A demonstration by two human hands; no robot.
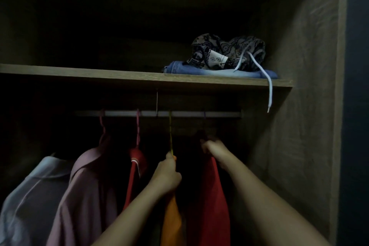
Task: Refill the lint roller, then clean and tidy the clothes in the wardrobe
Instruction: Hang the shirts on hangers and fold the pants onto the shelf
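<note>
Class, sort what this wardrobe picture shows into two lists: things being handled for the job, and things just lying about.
In hand: left hand gripping the yellow hanger of the orange garment; right hand gripping the rightmost red garment.
Lying about: patterned bundle, folded jeans, white cord on the shelf.

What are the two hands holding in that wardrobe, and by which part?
The left hand pinches the yellow hanger low on its neck, just above the orange garment. The right hand grips the red garment at its top.
</note>
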